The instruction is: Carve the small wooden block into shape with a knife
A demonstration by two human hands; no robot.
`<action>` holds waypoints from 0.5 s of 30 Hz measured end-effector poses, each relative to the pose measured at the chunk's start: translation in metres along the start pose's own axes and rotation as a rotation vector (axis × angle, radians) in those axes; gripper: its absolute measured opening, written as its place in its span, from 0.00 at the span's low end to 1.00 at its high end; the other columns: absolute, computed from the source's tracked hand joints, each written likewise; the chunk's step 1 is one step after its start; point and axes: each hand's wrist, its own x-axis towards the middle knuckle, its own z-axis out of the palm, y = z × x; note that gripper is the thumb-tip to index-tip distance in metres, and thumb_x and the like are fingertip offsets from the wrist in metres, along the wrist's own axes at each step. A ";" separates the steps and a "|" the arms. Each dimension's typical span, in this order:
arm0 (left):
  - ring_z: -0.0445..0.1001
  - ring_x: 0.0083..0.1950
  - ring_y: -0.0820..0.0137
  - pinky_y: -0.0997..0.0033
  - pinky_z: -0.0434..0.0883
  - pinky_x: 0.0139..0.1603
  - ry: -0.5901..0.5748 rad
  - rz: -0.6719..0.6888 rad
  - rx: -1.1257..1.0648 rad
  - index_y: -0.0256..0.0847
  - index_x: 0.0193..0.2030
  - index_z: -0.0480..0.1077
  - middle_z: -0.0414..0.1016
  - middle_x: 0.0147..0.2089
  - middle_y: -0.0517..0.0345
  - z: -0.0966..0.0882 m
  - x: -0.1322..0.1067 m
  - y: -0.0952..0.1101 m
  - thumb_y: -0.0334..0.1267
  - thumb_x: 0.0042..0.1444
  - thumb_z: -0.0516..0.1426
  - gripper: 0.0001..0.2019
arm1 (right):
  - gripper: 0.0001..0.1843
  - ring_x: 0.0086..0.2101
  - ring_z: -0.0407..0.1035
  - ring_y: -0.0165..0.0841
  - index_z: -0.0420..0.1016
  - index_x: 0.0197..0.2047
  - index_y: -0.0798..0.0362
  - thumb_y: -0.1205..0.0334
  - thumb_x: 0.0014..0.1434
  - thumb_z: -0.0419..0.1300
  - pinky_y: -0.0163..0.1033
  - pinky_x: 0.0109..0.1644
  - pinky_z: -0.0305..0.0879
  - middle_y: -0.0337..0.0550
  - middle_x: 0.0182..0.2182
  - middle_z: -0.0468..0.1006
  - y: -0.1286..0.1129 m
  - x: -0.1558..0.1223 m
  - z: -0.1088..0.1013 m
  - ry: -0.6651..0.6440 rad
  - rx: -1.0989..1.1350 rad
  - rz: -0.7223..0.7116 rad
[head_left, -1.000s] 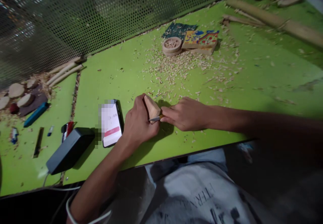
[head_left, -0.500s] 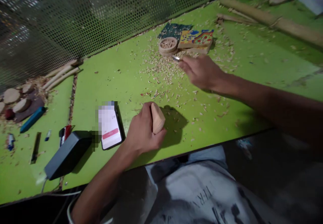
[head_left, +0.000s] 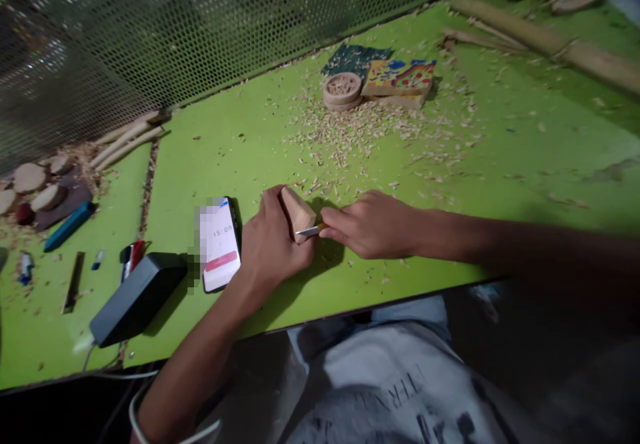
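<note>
Left hand [head_left: 275, 241]: grips one pale angular wooden block [head_left: 299, 213], frame centre, partly hidden
Right hand [head_left: 361, 224]: holds one silver-bladed, yellow-handled knife [head_left: 307, 231], partly covered

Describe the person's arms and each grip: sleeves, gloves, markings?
Left grip and right grip: ungloved, no markings discernible. Left forearm and right forearm: no sleeves showing. A thin white band curves by the left forearm; cord or trim, can't tell. Shirt: pale grey, dark print.

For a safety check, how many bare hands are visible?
2: the left hand, holding a pale, angular wooden block; the right hand, beside the block, holding a slim, yellow-handled metal knife.
</note>
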 end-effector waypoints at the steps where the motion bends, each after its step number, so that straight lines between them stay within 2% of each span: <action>1: 0.82 0.44 0.47 0.51 0.77 0.39 0.008 -0.005 0.029 0.38 0.61 0.57 0.77 0.51 0.39 0.000 0.000 0.000 0.56 0.55 0.60 0.34 | 0.24 0.23 0.71 0.34 0.72 0.51 0.55 0.48 0.80 0.41 0.42 0.31 0.37 0.45 0.28 0.83 0.000 0.000 0.000 -0.004 -0.003 0.006; 6: 0.82 0.50 0.45 0.51 0.78 0.41 0.031 -0.008 0.126 0.39 0.63 0.57 0.77 0.55 0.37 -0.001 0.000 0.001 0.52 0.52 0.62 0.36 | 0.24 0.23 0.72 0.35 0.72 0.53 0.55 0.50 0.80 0.42 0.41 0.30 0.41 0.46 0.28 0.84 -0.005 0.000 -0.001 -0.019 -0.025 0.005; 15: 0.81 0.46 0.46 0.52 0.76 0.40 0.057 0.011 0.104 0.37 0.62 0.60 0.78 0.53 0.36 -0.004 0.000 0.001 0.58 0.53 0.62 0.36 | 0.25 0.22 0.71 0.33 0.74 0.53 0.57 0.51 0.80 0.42 0.41 0.30 0.41 0.48 0.28 0.84 -0.003 -0.001 -0.003 0.010 -0.051 0.003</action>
